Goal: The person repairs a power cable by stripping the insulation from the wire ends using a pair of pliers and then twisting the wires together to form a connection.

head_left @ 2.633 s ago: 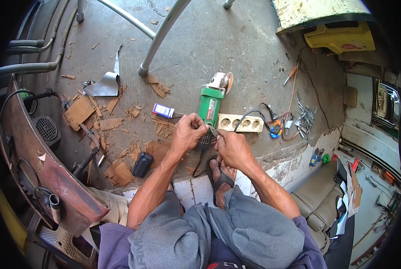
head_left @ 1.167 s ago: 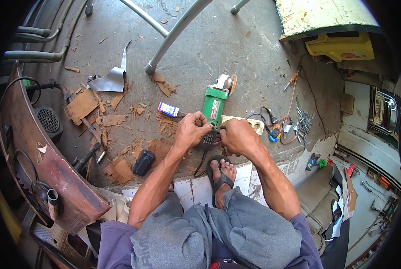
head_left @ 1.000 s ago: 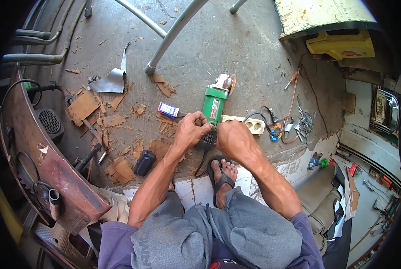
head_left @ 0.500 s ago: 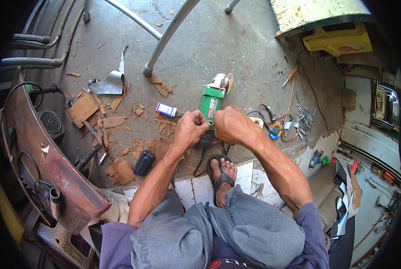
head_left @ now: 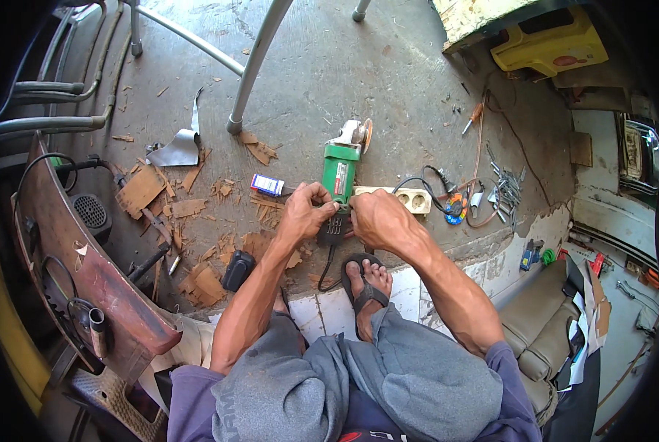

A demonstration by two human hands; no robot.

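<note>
Green grinder [head_left: 339, 166] is lying flat, presumably for steadiness, left hand [head_left: 306, 213] and right hand [head_left: 382, 219] flanking its rear, grip undeterminable.

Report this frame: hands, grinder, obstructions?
Left hand, right hand close together at green grinder, grips unclear. Grinder lying on floor, disc end away from person. Socket strip alongside, partly hidden by right hand.

A red-and-white label [head_left: 340, 175] marks the green angle grinder [head_left: 331, 153], its print too small to read. Dark capital letters [head_left: 230, 414], partly in view, run along the left leg of grey trousers [head_left: 292, 390]. A blue, white and red pack [head_left: 267, 184] bears illegible print; a reddish oval badge [head_left: 565, 60] sits on a yellow casing [head_left: 539, 50].
</note>
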